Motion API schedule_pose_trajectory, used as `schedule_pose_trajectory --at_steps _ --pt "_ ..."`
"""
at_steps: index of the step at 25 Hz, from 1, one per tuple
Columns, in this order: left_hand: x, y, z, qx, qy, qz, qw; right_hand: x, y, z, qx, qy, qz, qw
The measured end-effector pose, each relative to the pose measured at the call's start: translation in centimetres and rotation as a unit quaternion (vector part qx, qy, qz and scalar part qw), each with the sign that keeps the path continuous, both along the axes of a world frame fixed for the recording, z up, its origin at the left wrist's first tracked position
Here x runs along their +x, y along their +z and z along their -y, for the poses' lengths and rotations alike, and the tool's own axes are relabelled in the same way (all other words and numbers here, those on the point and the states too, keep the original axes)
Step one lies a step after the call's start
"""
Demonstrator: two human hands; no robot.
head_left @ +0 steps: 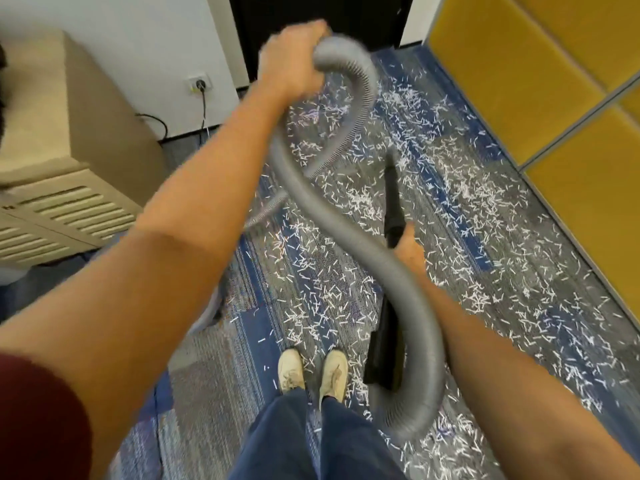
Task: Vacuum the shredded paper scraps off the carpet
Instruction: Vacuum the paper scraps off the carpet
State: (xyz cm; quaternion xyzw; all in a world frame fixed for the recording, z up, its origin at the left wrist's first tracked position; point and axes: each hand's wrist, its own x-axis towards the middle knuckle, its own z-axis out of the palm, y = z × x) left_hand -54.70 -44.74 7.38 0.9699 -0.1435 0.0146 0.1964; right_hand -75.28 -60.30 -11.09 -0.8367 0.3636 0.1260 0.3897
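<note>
White shredded paper scraps (460, 209) lie thick over the blue and grey carpet (214, 368), mostly ahead and to the right. My left hand (294, 60) is raised high and grips a grey ribbed vacuum hose (346, 233) near its bend. The hose curves down in an S and loops round by my right side. My right hand (410, 247) holds the black vacuum tube (393, 206), which points forward and down toward the scraps; the hose hides most of this hand. The picture is blurred from movement.
A beige cabinet with vent slats (62, 188) stands at the left. A wall socket with a plugged cable (200, 84) is behind it. Yellow panels (540, 84) line the right side. A dark doorway (311, 15) is ahead. My shoes (311, 372) stand on the carpet.
</note>
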Motion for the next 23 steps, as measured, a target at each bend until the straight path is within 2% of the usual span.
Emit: schedule_pose_trajectory --at_steps 1,3,4,7,9,13,16,19,21,23 --pt "0.0 2.6 0.3 -0.009 -0.009 0.017 1.000 1.0 0.5 0.4 0.027 -0.017 0.007 0.999" --pt "-0.2 5.6 1.8 -0.048 -0.008 -0.009 0.999 3.1 1.6 2.0 0.036 -0.017 0.030 0.999" --pt "-0.4 5.7 1.8 -0.054 0.005 -0.018 0.998 3.9 2.8 2.6 0.018 -0.010 0.013 1.000" --pt "-2.6 0.3 -2.7 -0.054 0.036 0.090 0.994 3.4 5.1 3.9 -0.073 0.064 -0.029 0.995" --pt "-7.1 -6.3 -7.2 -0.047 0.104 0.037 0.993 1.8 5.4 4.1 -0.122 0.100 -0.063 0.986" --pt "-17.7 -17.6 -11.9 0.081 0.210 -0.153 0.962 -2.2 1.5 3.2 -0.123 0.113 -0.119 0.979" --pt "-23.0 -22.1 -12.0 0.093 0.264 -0.297 0.913 -4.4 -0.3 2.6 -0.108 0.121 -0.132 0.978" --pt "-24.1 -23.5 -11.3 0.084 0.331 -0.340 0.876 -4.6 -0.7 2.9 -0.109 0.120 -0.148 0.976" --pt "-23.1 -23.4 -9.8 0.106 0.322 -0.357 0.870 -4.3 -0.8 2.6 -0.114 0.126 -0.158 0.973" --pt "-22.0 -22.8 -6.5 0.142 0.226 -0.380 0.886 -4.2 -1.2 1.8 -0.109 0.133 -0.162 0.972"
